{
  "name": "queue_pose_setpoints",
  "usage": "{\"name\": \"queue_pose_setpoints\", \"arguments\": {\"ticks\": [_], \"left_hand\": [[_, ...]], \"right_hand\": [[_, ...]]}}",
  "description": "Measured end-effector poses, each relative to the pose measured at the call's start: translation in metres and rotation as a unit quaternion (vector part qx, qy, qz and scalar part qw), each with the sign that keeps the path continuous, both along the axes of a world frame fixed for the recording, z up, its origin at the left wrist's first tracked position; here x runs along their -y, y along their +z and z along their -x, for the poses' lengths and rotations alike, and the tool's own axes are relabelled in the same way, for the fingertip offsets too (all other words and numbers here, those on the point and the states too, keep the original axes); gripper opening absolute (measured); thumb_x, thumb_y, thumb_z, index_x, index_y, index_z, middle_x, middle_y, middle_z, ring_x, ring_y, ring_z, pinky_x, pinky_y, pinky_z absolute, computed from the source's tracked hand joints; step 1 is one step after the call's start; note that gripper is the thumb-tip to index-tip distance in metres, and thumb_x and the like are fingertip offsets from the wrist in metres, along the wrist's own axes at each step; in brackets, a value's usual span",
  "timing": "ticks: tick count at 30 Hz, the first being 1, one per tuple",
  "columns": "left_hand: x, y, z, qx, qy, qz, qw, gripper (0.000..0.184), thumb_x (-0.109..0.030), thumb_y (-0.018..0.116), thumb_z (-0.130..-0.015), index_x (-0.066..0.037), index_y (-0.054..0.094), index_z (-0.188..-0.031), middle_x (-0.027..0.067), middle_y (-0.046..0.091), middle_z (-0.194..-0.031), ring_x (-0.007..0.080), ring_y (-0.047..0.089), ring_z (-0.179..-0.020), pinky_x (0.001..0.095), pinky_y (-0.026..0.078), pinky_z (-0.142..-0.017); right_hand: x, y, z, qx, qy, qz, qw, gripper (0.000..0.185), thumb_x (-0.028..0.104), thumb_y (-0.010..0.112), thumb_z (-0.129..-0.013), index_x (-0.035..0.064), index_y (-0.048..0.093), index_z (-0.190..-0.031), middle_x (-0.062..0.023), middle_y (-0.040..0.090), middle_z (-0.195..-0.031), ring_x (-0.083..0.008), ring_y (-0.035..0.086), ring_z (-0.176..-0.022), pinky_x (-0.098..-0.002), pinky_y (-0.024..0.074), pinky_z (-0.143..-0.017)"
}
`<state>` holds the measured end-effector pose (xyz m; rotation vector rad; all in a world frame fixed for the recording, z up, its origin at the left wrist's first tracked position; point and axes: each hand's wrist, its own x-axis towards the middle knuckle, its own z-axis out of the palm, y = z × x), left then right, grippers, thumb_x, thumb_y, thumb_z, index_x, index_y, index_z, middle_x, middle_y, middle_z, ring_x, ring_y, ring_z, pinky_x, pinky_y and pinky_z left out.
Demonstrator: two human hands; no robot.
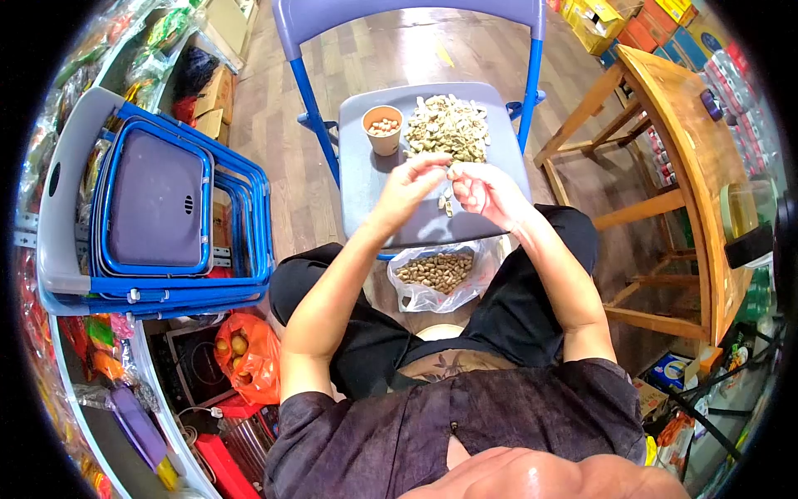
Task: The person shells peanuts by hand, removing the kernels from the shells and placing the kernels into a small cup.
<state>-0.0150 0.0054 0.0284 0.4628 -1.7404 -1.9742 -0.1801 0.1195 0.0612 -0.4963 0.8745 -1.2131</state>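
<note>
My left hand [416, 185] and my right hand [484, 190] meet over the front half of a grey chair seat [359, 204]. Fingertips of both are pinched together around something too small to make out, perhaps a peanut. Just beyond them lies a heap of peanut shells [449, 125]. A paper cup [383, 141] holding shelled peanuts [383, 126] stands upright left of the heap. A few loose shell pieces [447, 204] lie on the seat below my hands. Below the chair's front edge, between my legs, an open plastic bag [411, 298] holds unshelled peanuts [436, 270].
Folded blue-framed chairs [158, 200] lean at the left beside shelves of packets. An orange bag [249, 358] of round items sits at the lower left. A wooden table [694, 175] stands at the right, with a container [744, 212] on it. Boxes [594, 25] are stacked behind.
</note>
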Motion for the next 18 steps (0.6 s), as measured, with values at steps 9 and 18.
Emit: {"name": "queue_pose_setpoints", "arguments": {"ticks": [9, 18], "left_hand": [[-0.011, -0.002, 0.003, -0.038, 0.058, 0.089, 0.994, 0.025, -0.011, 0.062, -0.091, -0.003, 0.062, -0.114, 0.0053, 0.064, -0.103, 0.0139, 0.059, -0.100, 0.0286, 0.047, -0.088], [-0.007, 0.001, -0.006, 0.050, 0.189, 0.432, 0.880, 0.016, -0.012, 0.067, -0.080, -0.003, 0.068, -0.093, 0.0124, 0.065, -0.097, 0.0305, 0.061, -0.093, 0.0394, 0.047, -0.082]], "right_hand": [[0.008, -0.007, -0.013, -0.019, -0.036, 0.013, 0.999, 0.023, 0.032, 0.054, -0.093, 0.0101, 0.059, -0.085, 0.0028, 0.052, -0.070, -0.0061, 0.045, -0.058, -0.0212, 0.0367, -0.051], [0.014, -0.027, -0.013, -0.357, -0.031, 0.062, 0.932, 0.030, 0.033, 0.047, -0.097, 0.0071, 0.059, -0.086, 0.0017, 0.052, -0.066, -0.0074, 0.048, -0.060, -0.0241, 0.0399, -0.053]]}}
